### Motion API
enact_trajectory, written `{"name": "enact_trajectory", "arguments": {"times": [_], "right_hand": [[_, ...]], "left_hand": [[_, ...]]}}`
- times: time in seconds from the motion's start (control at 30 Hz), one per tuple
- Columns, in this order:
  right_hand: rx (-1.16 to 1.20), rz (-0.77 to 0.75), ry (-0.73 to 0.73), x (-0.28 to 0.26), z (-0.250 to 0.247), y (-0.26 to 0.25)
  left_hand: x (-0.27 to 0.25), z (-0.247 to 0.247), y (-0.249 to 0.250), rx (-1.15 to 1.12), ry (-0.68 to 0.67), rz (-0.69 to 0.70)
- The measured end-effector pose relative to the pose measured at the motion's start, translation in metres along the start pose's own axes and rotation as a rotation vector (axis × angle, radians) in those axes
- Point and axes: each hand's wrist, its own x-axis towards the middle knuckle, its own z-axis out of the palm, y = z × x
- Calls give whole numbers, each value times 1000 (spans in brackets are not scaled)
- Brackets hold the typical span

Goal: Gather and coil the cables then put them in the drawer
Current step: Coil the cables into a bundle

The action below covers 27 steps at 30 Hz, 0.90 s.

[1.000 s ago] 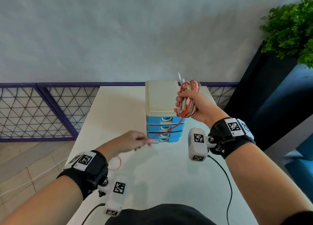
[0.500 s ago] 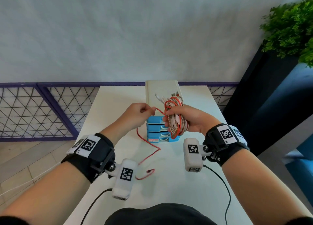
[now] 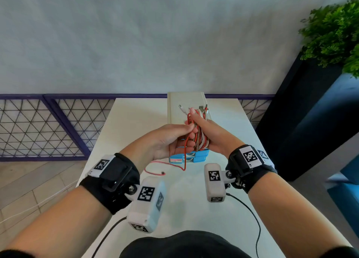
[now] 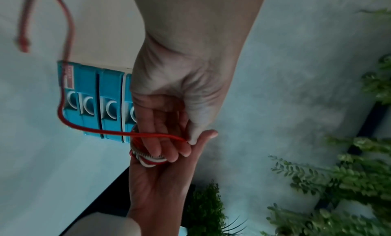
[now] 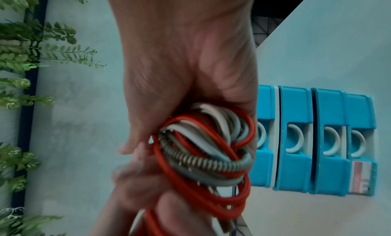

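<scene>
My right hand (image 3: 210, 135) grips a coil of red, white and braided cables (image 3: 201, 139), with several plug ends sticking up above the fingers. In the right wrist view the coil (image 5: 207, 149) fills the fist. My left hand (image 3: 180, 133) touches the coil and pinches the loose red cable (image 4: 105, 131) between thumb and forefinger. The red tail (image 3: 157, 171) hangs down and lies curled on the white table (image 3: 136, 118). Behind the hands stands the small drawer unit (image 3: 184, 104), beige on top, its blue drawers (image 5: 317, 139) all closed.
A purple lattice railing (image 3: 48, 125) runs along the table's left and far side. A dark planter with a green plant (image 3: 334, 34) stands to the right. Black leads (image 3: 252, 215) from the wrist cameras trail over the near table edge.
My left hand has come up from the table to the coil, bringing the red cable with it. The loose tail is shorter. The right hand has lowered the coil towards me.
</scene>
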Motion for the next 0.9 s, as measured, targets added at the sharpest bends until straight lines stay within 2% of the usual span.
{"name": "enact_trajectory", "arguments": {"times": [0.13, 0.27, 0.4, 0.47, 0.53, 0.6, 0.67, 0.73, 0.83, 0.9], "right_hand": [[-16, 41, -47, -1, 1, 2], [-62, 9, 70, -1, -2, 4], [34, -112, 223, 1, -6, -1], [140, -164, 301, 2, -12, -6], [249, -188, 346, 2, -20, -14], [334, -192, 352, -1, -29, -22], [347, -185, 330, -7, -34, -30], [294, -147, 286, -11, -35, -34], [228, -49, 193, -13, -33, -35], [181, 10, 131, -13, -28, -33]], "left_hand": [[1, 6, 0, 119, 27, 29], [-1, 8, -3, 162, -5, 12], [-6, -1, -11, -26, -202, -98], [-12, -10, -18, -44, -301, -144], [-17, -21, -28, 91, -394, -207], [-21, -31, -37, 339, -444, -268], [-21, -38, -42, 515, -378, -314], [-16, -41, -41, 636, -189, -272], [-5, -43, -29, 956, 126, -32], [-1, -41, -19, 983, 260, 116]]}}
